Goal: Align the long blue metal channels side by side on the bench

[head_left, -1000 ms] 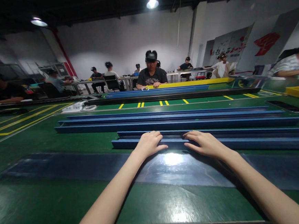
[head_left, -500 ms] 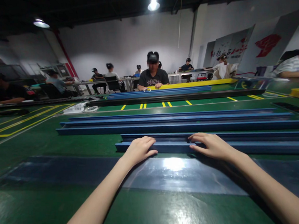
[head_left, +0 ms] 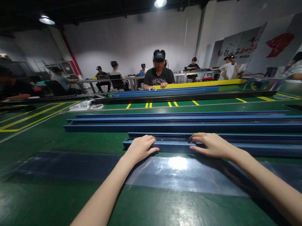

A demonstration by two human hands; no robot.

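A long blue U-shaped channel (head_left: 173, 146) lies across the green table in front of me. My left hand (head_left: 141, 148) holds its near wall close to the left end, fingers curled over the top and thumb along the front. Farther right, my right hand (head_left: 213, 145) grips the same wall in a similar way, a short gap from the left. Both palms hide parts of the channel. Between the channel and me, a clear plastic strip (head_left: 156, 177) lies flat beneath my forearms, bright with lamp glare.
Just beyond lie more blue channels (head_left: 167, 123). A black rail (head_left: 186, 97), thin blue lengths (head_left: 162, 92) and a yellow bar (head_left: 203, 83) lie farther back, where a co-worker (head_left: 158, 76) sits. A white packet (head_left: 81, 105) is left, a dark flat object (head_left: 301, 109) right.
The view has turned slightly left, so the scene sits farther right. Both hands have shifted a little leftward along the channel and still hold its near wall.
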